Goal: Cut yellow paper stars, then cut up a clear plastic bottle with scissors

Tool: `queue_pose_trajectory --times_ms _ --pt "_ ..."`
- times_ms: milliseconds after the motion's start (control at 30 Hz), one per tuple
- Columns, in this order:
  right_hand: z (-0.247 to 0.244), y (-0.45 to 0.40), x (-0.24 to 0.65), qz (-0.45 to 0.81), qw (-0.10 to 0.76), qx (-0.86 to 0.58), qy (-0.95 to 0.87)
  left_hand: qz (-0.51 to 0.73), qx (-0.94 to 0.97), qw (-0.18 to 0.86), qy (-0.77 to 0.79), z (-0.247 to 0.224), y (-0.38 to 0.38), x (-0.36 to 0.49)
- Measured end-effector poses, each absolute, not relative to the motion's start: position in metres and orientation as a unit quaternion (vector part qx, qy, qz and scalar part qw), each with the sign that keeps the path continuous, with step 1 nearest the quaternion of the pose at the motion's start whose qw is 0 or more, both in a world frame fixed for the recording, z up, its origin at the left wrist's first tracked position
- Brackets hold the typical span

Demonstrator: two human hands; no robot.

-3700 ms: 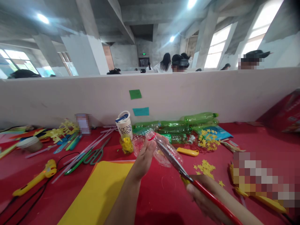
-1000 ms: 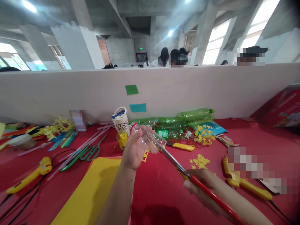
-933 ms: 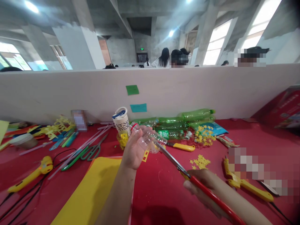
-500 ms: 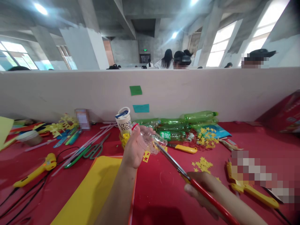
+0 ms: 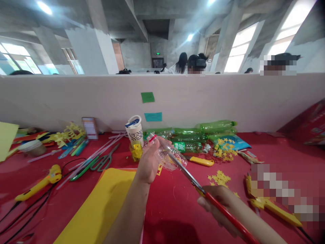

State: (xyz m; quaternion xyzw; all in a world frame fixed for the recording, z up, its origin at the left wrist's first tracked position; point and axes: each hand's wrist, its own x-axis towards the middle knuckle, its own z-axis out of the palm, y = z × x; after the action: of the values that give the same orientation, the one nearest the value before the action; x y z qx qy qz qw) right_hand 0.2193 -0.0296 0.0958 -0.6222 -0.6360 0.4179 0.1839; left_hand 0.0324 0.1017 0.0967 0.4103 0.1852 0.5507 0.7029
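Note:
My left hand (image 5: pixel 150 159) is closed around a clear plastic bottle top (image 5: pixel 175 161), which has a red ring on its neck. The neck tilts up to the left, and the wider end faces right. My right hand (image 5: pixel 218 203) grips long metal scissors (image 5: pixel 188 173) with red handles. Their blades reach up and left to the clear plastic, overlapping it; I cannot tell whether they are inside or in front. Behind my left hand stands a white paper cup (image 5: pixel 135 132) with yellow pieces (image 5: pixel 137 151) below it.
Yellow sheets (image 5: pixel 109 189) lie under my left forearm. Green bottles (image 5: pixel 215 126), a yellow cutter (image 5: pixel 201 161) and yellow stars (image 5: pixel 219 178) lie beyond my hands. Yellow glue guns (image 5: pixel 38 186) with cords flank both sides. Grey-green scissors (image 5: pixel 104 161) lie left. A white partition (image 5: pixel 106 101) rises behind.
The bottle top and my left hand have shifted slightly right. The scissor blades now overlap more of the clear plastic, nearer its neck. My right hand has barely moved.

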Motion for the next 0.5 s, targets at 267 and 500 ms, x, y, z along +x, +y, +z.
queue_pose_trajectory --times_ms 267,500 --pt "0.100 -0.028 0.223 0.434 0.174 -0.603 -0.646 0.561 0.394 0.705 0.179 0.096 0.102 0.034" --pt "0.102 -0.035 0.222 0.407 0.189 -0.615 -0.648 0.529 0.388 0.718 0.233 0.089 0.095 0.042"
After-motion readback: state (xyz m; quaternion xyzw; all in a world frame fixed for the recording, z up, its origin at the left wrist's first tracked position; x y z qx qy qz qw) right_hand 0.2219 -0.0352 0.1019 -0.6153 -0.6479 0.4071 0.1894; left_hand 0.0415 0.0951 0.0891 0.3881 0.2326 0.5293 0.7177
